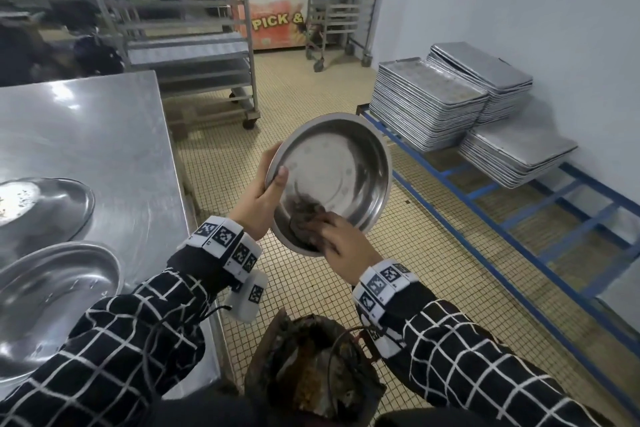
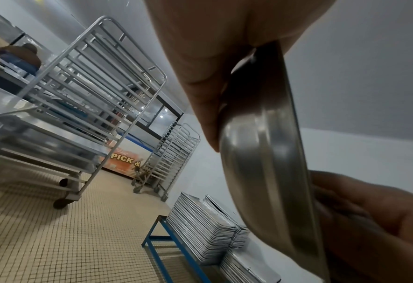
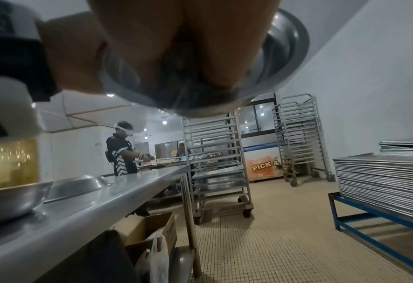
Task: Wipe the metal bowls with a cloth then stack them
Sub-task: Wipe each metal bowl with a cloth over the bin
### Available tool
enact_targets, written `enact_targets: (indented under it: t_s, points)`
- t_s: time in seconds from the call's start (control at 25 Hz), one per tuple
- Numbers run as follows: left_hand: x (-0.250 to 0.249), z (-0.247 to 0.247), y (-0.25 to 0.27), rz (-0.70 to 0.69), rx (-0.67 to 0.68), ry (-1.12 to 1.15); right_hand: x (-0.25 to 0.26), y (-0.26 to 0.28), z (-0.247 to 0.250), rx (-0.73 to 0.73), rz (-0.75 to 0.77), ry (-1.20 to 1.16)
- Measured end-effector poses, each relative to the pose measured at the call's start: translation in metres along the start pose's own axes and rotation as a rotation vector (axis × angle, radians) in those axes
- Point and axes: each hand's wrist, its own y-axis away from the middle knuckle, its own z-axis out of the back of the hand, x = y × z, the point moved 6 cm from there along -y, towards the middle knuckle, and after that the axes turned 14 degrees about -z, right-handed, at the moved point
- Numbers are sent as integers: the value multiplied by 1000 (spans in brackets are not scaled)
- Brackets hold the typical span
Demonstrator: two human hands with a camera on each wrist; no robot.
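Wiping a bowl held tilted over the floor.

Left hand gripping bowl rim; right hand pressing cloth inside near edge. Best swept round the whole inside. Two more bowls left on bench.

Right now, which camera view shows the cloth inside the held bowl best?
The head view: the dark cloth lies under the right hand inside the bowl. The right wrist view shows it blurred; the left wrist view hides it.
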Motion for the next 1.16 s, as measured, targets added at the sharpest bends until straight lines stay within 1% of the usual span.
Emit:
enact_targets:
  t_s: [0.04,0.12,0.16,0.2,0.24,0.28,0.32,0.36,0.4,0.48,0.52,0.56,0.6,0.68,0.72,0.76,0.8,0.92,0.96,1.0,1.08,1.16]
  points:
    - [1,1,0,-12,9,-45,-3,1,3,34,12,26]
    - [3,0,3,-16,26,-156,-11,5,8,97,-17,106]
    - [5,1,5,-9,24,-195,-16,7,12,83,-60,125]
    - [6,1,7,-8,13,-208,-22,9,18,23,-141,108]
    - [7,2,8,-2,-2,-213,-26,12,26,-82,-261,19]
    - [7,2,9,2,-17,-218,-25,18,32,-184,-379,-135]
    - [8,1,10,5,-27,-220,-20,22,31,-246,-467,-307]
    - [8,-3,12,6,-36,-191,-7,24,25,-266,-485,-430]
    - [7,-7,12,15,-49,-140,9,22,16,-247,-436,-457]
    - [4,-13,12,8,-82,-43,39,20,-10,-122,-224,-396]
    - [0,-13,10,1,-96,-9,44,21,-22,-47,-138,-317]
    - [-1,-10,8,-3,-104,11,37,22,-29,1,-90,-193]
    - [-3,-6,6,-5,-98,18,24,20,-30,14,-66,-33]
    - [-4,-1,5,3,-66,2,-10,15,-23,-1,-62,291]
    - [-4,0,7,5,-57,0,-21,13,-20,5,-77,377]
    - [-4,-1,8,0,-54,-9,-25,12,-19,15,-83,398]
    - [-4,-1,8,-1,-63,-35,-21,10,-22,21,-86,355]
    - [-7,-1,7,-21,-73,-53,15,10,-32,-35,-105,71]
    - [-10,-1,5,-30,-63,-56,20,12,-31,-77,-116,33]
    - [-12,0,3,-44,-57,-41,19,14,-29,-118,-121,67]
    - [-16,4,-1,-57,-58,-13,6,16,-20,-168,-129,264]
    - [-16,7,-2,-38,-49,-14,-17,10,-4,-183,-183,465]
